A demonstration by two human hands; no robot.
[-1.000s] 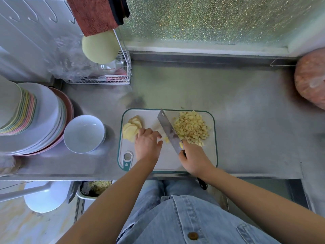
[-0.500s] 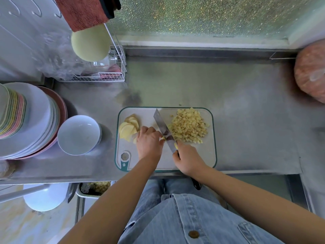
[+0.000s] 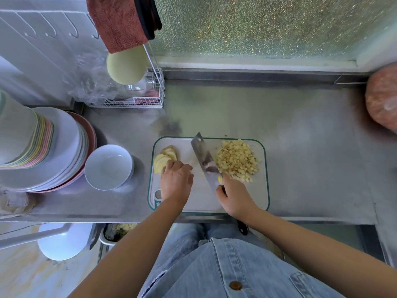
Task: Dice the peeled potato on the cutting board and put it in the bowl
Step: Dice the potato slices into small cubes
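Right hand (image 3: 235, 198) hides knife (image 3: 203, 160) handle (butt shows); left hand (image 3: 176, 181) half-covers slices (image 3: 163, 159).

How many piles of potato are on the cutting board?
2. Slices lie at the board's left end, by the left hand; dice sit right of the knife. More may be hidden under that hand.

home kitchen: steel counter (image 3: 300, 160) under frosted window (image 3: 268, 24), stacked plates (image 3: 64, 147), wire dish rack (image 3: 150, 97), hanging towel (image 3: 118, 20), cutting board (image 3: 263, 190).

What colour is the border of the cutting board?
Teal green, around the white cutting board; head view.
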